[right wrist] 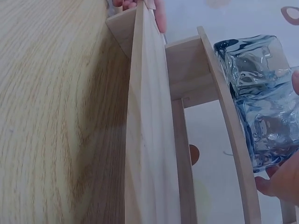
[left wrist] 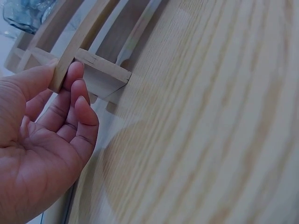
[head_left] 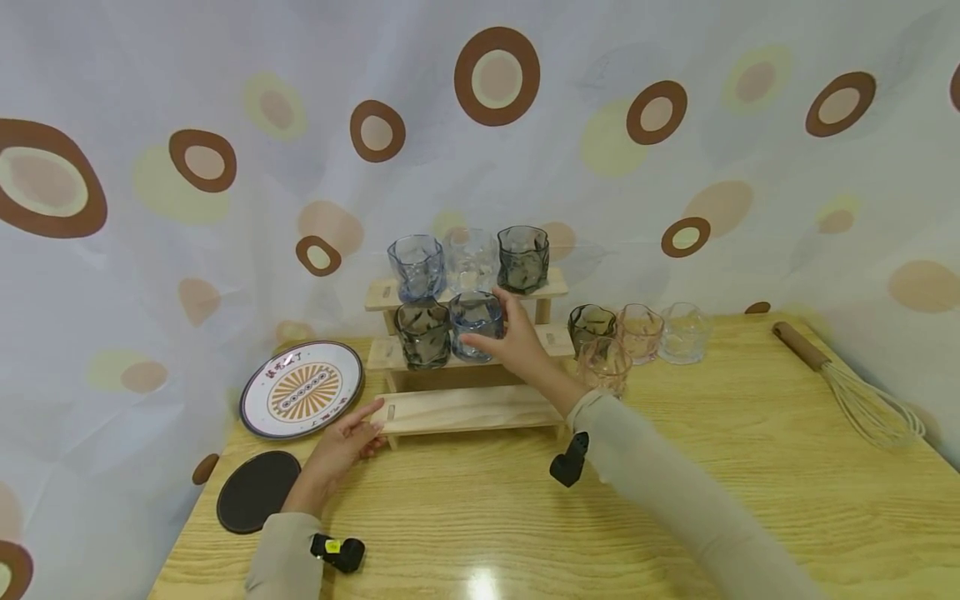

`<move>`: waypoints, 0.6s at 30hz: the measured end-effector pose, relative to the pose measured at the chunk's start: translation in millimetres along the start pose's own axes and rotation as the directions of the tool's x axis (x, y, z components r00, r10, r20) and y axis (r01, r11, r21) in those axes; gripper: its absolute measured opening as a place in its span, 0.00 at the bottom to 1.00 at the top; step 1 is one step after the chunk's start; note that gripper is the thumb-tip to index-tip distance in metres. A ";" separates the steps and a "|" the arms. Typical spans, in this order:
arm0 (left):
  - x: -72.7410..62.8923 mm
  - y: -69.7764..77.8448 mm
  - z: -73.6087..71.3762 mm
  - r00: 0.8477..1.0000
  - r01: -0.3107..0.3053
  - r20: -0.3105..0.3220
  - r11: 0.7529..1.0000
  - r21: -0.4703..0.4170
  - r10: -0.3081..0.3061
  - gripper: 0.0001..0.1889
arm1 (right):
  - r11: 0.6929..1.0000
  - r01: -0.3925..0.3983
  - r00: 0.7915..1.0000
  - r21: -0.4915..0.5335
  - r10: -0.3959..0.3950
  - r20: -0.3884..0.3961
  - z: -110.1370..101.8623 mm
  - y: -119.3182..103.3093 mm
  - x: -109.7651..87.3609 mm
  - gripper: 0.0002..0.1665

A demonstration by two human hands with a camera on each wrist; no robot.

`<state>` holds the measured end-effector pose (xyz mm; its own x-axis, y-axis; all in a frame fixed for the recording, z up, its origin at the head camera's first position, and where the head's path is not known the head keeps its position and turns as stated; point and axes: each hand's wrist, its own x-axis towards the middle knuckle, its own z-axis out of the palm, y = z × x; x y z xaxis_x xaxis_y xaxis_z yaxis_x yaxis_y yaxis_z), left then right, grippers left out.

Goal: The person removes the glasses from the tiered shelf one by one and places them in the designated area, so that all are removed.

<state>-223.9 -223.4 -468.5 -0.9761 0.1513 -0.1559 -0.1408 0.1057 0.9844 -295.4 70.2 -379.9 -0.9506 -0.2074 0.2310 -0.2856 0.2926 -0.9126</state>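
A three-step wooden rack (head_left: 465, 411) stands against the back of the table. My right hand (head_left: 522, 342) grips a blue glass (head_left: 476, 333) on its middle step, with thumb and fingers around the sides. Right beside it on the left is a dark grey glass (head_left: 423, 342). My left hand (head_left: 341, 450) pinches the left end of the lowest step, its thumb on top and its fingers underneath in the left wrist view. The top step bears a blue glass (head_left: 417, 271), a clear glass (head_left: 471, 262) and a dark grey glass (head_left: 523, 262).
Right of the rack stand a dark grey glass (head_left: 587, 323), two pink glasses (head_left: 641, 337) and a clear glass (head_left: 684, 337). A whisk (head_left: 847, 383) lies at the far right. On the left, a patterned plate (head_left: 303, 389) leans behind a black round mat (head_left: 258, 492).
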 end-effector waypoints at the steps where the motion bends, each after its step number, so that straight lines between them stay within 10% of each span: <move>1: 0.1 0.0 0.1 1.000 0.000 -0.004 1.000 -0.003 0.000 0.27 | 1.000 0.001 1.000 -0.002 -0.001 -0.008 0.7 -0.4 -0.1 0.54; 18: -1.5 0.3 0.2 1.000 0.010 -0.004 1.000 -0.001 -0.010 0.27 | 0.995 -0.016 0.999 0.104 0.019 -0.034 -4.1 1.2 -11.6 0.51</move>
<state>-222.5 -223.3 -468.0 -0.9753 0.1459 -0.1655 -0.1510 0.1059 0.9829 -285.2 76.8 -382.3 -0.9595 -0.1700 0.2245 -0.2564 0.1977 -0.9461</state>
